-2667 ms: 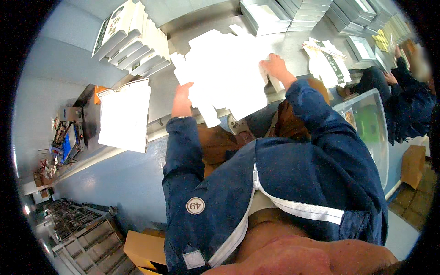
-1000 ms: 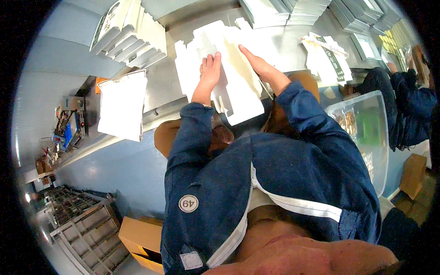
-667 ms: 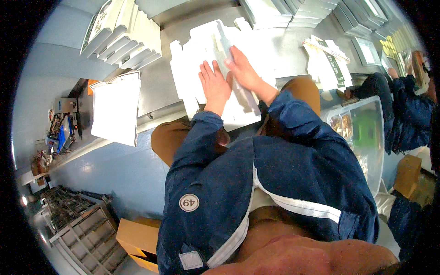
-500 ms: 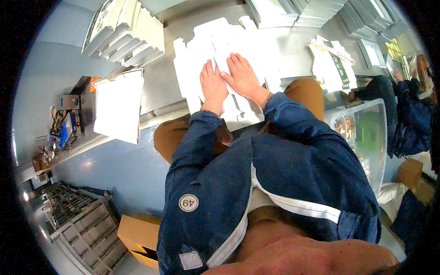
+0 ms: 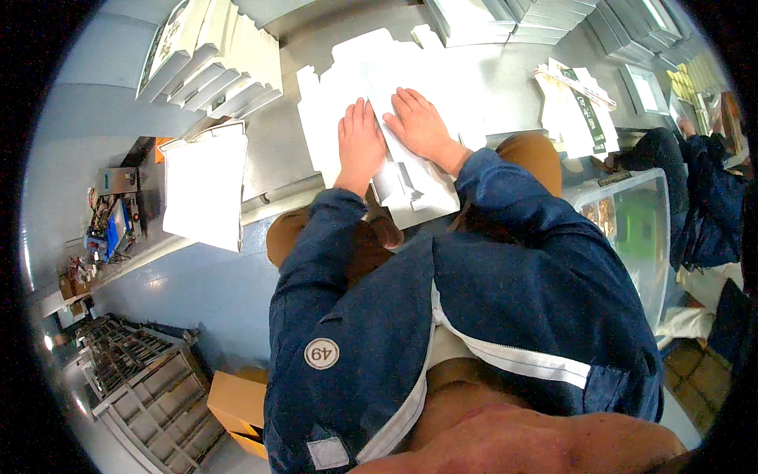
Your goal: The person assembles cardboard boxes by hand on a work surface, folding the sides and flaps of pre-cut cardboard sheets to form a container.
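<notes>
White card blank (image 5: 379, 75) is lying directly under both hands, at the edge of the metal surface (image 5: 272, 150) in front of the person. Its long axis is running away from the body, leaning a little left toward the far end. Glare is washing out much of the white; can't tell how many layers are lying there.

Left hand (image 5: 362, 142): palm down, opened out, fingers extending along the axis, pressing or resting on the card's left part. Right hand (image 5: 418, 126): likewise flat and unclenched, angling in from the right, fingertips reaching slightly farther off than the left's. Neither is gripping. Neither is nearer; both are touching. A narrow strip of card is showing between them, the hands sitting just beside each other.

Edges: the near end, with greyish folds and a cut flap, is projecting past the surface's front edge, over the lap. The far end is lying well beyond the fingertips.

Room: bare metal is showing left of the card, with white boxes (image 5: 209, 67) leaning in a row beyond it and white sheets (image 5: 204, 186) overhanging the front edge. To the right, more bare metal is running toward printed card pieces (image 5: 580, 110). Grey trays (image 5: 545, 20) are bounding the back right. A clear bin (image 5: 643, 245) is standing low, beyond the right elbow.
</notes>
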`<state>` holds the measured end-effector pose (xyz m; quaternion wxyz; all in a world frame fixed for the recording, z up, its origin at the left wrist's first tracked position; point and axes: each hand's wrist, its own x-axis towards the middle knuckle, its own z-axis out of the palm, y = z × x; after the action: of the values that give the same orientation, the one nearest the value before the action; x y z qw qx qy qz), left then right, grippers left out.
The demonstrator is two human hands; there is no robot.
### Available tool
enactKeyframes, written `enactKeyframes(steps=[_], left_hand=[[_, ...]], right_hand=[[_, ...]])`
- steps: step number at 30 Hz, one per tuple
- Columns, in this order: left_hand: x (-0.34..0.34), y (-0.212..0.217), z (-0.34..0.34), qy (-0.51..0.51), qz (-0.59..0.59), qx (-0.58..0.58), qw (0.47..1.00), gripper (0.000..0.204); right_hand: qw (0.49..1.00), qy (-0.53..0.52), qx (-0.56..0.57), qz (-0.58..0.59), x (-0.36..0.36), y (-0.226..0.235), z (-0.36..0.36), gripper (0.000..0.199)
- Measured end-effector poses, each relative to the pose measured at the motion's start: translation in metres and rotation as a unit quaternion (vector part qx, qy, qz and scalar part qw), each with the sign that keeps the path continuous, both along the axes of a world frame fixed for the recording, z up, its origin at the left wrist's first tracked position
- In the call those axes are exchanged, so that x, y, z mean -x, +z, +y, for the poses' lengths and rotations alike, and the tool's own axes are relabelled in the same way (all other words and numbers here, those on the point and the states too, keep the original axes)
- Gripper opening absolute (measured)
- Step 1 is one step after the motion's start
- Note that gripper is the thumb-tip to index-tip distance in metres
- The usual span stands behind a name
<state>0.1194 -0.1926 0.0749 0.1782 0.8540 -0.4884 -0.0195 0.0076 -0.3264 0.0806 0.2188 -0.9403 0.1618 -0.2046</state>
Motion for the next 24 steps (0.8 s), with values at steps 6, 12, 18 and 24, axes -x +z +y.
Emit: enactKeyframes(steps=[6, 12, 18, 24], left_hand=[[-0.001, -0.007, -0.002, 0.021, -0.109, 0.006, 0.994, 0.059], [-0.010, -0.013, 0.000, 0.049, 0.010, 0.077, 0.996, 0.057], [-0.008, -0.009, -0.004, 0.132, 0.147, 0.145, 0.970, 0.056], [-0.002, -0.001, -0.007, 0.200, 0.323, 0.272, 0.884, 0.057]], right_hand=[[0.996, -0.018, 0.077, -0.027, -0.003, 0.002, 0.006, 0.067], [0.978, -0.044, -0.165, -0.121, 0.003, 0.043, -0.028, 0.073], [0.988, -0.012, -0.139, -0.060, 0.004, 0.095, 0.003, 0.054], [0.750, 0.035, -0.660, 0.010, -0.040, 0.010, 0.005, 0.039]])
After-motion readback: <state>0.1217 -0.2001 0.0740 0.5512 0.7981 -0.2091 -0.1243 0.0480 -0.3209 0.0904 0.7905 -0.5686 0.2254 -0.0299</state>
